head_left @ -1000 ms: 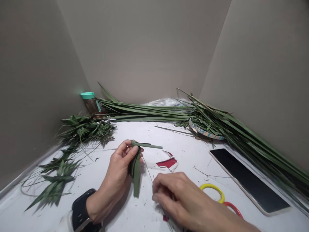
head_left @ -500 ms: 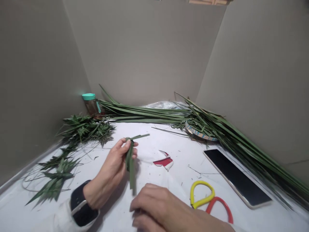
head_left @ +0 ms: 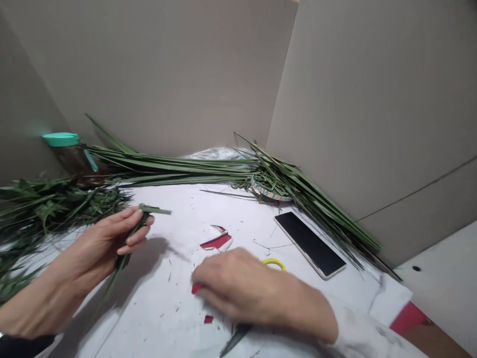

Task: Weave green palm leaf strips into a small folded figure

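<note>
My left hand [head_left: 117, 238] is closed around several folded green leaf strips [head_left: 154, 209], pinching them at the top between thumb and fingers. One short end sticks out to the right and the longer ends hang below the palm. My right hand [head_left: 238, 286] is low over the table with its fingers bent together. A small red scrap [head_left: 196, 288] shows at its fingertips. Under this hand lie scissors, partly hidden, with a dark blade [head_left: 238, 339] and a yellow handle loop [head_left: 275, 262] showing. Another red scrap [head_left: 208, 319] rests just below the fingers.
A torn red-and-white wrapper [head_left: 218, 242] lies beyond my right hand. A phone [head_left: 311, 243] lies to the right. Long green leaves [head_left: 179, 164] run along the back, beside a shallow round basket [head_left: 270, 191]. Left are a teal-lidded bottle [head_left: 61, 140] and leafy woven pieces [head_left: 48, 204].
The view has swung to the right. My left hand still holds the leaf strips, now tilted. My right hand has come over the scissors and closed at a red scrap.
</note>
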A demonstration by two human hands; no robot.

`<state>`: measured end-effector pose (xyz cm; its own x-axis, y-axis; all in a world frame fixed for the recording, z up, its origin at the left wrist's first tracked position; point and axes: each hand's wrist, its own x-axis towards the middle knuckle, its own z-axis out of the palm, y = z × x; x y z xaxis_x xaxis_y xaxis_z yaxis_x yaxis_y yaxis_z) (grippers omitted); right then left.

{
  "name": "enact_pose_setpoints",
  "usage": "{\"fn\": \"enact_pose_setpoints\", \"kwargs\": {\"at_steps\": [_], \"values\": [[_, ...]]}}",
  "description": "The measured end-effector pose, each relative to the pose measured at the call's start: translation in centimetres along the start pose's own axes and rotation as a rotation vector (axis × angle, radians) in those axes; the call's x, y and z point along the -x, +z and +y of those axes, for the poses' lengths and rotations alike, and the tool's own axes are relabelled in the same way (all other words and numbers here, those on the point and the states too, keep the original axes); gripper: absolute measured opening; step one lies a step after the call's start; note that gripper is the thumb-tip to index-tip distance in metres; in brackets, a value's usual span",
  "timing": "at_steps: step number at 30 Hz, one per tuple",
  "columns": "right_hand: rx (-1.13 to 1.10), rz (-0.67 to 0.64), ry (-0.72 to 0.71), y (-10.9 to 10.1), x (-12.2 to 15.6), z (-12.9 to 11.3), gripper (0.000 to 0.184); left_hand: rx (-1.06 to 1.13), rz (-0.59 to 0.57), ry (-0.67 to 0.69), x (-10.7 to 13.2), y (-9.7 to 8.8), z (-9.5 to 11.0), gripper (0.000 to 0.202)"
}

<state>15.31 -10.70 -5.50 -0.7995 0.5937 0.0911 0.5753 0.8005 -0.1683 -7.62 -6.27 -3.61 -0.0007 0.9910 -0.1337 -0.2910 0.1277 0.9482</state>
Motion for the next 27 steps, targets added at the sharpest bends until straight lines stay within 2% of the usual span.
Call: {"fn": "enact_pose_setpoints", "kwargs": {"at_steps": [2, 4, 6, 8, 13, 19, 23, 27], "values": [[0.121, -0.04, 0.24, -1.2, 1.0, 2.3, 0.008, -0.082, -0.077, -0.041, 0.2, 0.2, -1.1, 0.015], [0.201, -0.058, 0.39, -1.8, 2.0, 4.4, 0.011, -0.124, -0.122, -0.05, 0.6, 0.7, -2.5, 0.017], [0.261, -0.092, 0.494, -1.9, 2.7, 5.8, 0.014, -0.229, -0.185, -0.039, 1.3, 1.2, -3.8, 0.019], [0.296, -0.142, 0.548, -1.5, 3.0, 6.4, 0.017, -0.292, -0.181, -0.008, 2.1, 1.6, -4.8, 0.019], [0.334, -0.191, 0.546, -0.2, 2.7, 6.2, 0.025, -0.346, -0.188, 0.031, 3.5, 2.4, -5.5, 0.02], [0.349, -0.115, 0.52, 1.0, 2.1, 7.0, 0.019, -0.308, -0.27, -0.005, 3.8, 2.5, -6.0, 0.022], [0.271, 0.032, 0.494, 1.1, 1.6, 6.7, 0.012, -0.29, -0.307, -0.051, 3.9, 2.4, -6.4, 0.023], [-0.138, 0.253, 0.371, 0.2, 1.2, 4.9, 0.012, -0.274, -0.336, -0.084, 4.1, 2.5, -6.6, 0.022]]}}
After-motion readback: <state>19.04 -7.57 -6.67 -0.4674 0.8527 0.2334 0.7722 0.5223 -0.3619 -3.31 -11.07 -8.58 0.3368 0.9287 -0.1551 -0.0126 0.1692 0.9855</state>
